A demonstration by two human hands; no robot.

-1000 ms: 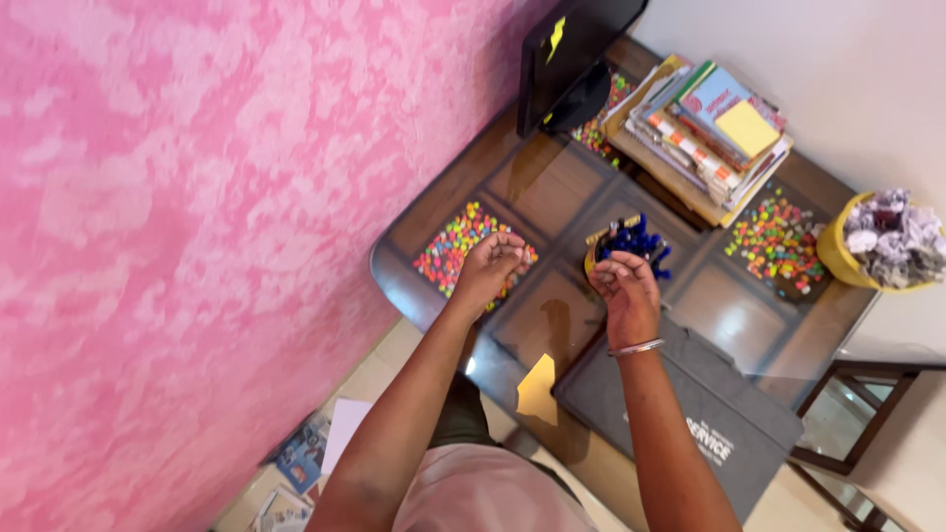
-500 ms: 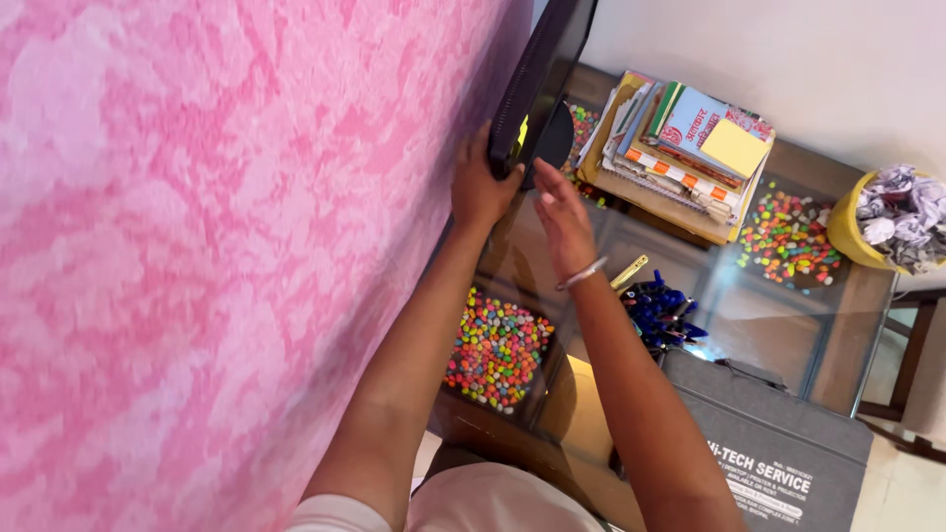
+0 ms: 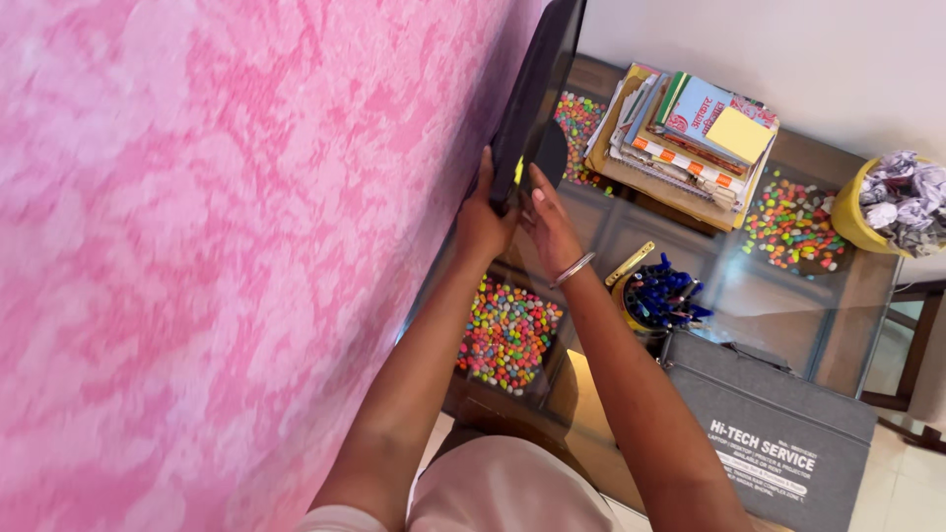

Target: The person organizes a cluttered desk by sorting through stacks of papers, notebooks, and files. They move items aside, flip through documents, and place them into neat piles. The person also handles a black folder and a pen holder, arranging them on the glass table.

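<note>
Monitor (image 3: 532, 94), dark and flat, stands at the table's (image 3: 788, 305) far edge against the pink wall, the left hand (image 3: 483, 222) gripping its lower edge and the right hand (image 3: 549, 222) open-fingered beside it, so steady two-sided support seems wise.

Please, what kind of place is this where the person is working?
Probably a study or desk corner in a home. A glass-topped table carries a stack of books and notebooks, a holder full of blue pens and a black monitor, which both hands are touching beside a pink wall.
</note>
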